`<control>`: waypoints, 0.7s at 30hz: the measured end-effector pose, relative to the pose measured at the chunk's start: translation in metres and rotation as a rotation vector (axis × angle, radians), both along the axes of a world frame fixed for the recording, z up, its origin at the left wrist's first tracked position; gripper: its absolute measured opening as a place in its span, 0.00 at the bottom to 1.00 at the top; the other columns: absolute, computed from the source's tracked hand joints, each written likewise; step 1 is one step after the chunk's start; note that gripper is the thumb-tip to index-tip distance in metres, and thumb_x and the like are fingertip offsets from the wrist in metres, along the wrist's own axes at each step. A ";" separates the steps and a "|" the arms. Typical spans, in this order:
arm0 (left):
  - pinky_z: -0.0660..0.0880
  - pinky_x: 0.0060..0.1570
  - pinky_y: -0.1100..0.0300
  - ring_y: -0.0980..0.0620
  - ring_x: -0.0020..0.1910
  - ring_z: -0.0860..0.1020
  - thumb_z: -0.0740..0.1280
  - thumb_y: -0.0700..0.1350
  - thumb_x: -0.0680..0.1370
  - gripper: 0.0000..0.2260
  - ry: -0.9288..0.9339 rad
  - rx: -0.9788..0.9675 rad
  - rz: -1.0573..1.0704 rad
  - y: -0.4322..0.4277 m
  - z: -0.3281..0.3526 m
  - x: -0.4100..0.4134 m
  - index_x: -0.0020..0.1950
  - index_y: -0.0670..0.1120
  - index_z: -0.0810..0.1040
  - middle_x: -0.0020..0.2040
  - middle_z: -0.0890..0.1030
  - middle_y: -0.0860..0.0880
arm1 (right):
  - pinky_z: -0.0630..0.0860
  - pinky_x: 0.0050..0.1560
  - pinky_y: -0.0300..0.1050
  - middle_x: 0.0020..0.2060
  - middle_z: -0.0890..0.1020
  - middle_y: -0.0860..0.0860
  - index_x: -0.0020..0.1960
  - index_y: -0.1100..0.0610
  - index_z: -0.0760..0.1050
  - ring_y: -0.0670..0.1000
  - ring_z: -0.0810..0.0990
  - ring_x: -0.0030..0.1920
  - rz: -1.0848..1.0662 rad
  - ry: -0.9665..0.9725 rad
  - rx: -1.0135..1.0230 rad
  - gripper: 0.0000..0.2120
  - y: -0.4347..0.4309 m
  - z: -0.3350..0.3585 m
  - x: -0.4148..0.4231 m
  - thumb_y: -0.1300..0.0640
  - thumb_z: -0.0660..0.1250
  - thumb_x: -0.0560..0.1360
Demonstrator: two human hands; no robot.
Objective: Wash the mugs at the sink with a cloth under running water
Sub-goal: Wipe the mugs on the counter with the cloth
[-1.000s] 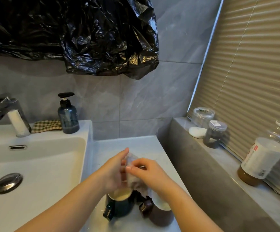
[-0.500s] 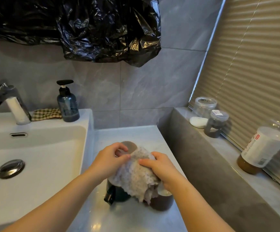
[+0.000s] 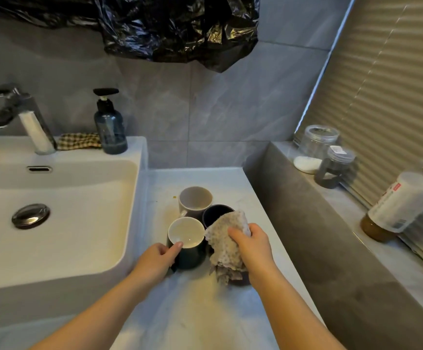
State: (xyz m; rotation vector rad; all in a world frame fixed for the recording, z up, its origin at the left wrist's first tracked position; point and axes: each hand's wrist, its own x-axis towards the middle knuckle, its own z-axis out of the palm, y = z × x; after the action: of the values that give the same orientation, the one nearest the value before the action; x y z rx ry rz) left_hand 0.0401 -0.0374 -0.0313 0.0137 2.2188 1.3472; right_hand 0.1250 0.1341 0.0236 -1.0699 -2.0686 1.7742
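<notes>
With my left hand (image 3: 156, 258) gripping the dark green, cream-lined ceramic mug (image 3: 190, 257) and my right hand (image 3: 254, 246) clutching the speckled white cloth (image 3: 220, 236), a careless lift could knock the pale grey mug (image 3: 195, 200) just beside it.

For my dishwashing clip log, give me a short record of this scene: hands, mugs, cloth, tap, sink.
left hand: grips front mug, thumb on its rim
right hand: holds cloth
mugs: four grouped on counter, right of sink; front mug, grey mug, black mug, fourth mug mostly hidden under cloth
tap: no running water seen
sink: no mug in it
stage: washing not yet begun
</notes>
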 end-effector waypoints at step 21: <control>0.56 0.15 0.72 0.58 0.19 0.63 0.58 0.52 0.81 0.17 -0.482 0.688 0.424 0.012 0.068 0.016 0.34 0.47 0.65 0.22 0.65 0.52 | 0.73 0.45 0.50 0.39 0.77 0.47 0.36 0.54 0.72 0.52 0.75 0.43 -0.063 0.379 0.624 0.24 -0.056 -0.005 0.010 0.33 0.57 0.71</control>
State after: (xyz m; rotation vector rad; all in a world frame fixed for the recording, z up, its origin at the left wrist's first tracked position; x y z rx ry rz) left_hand 0.0563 -0.0253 0.0369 -0.4986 1.3268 2.0282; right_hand 0.1351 0.0779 0.0185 -0.5589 -2.0854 1.0628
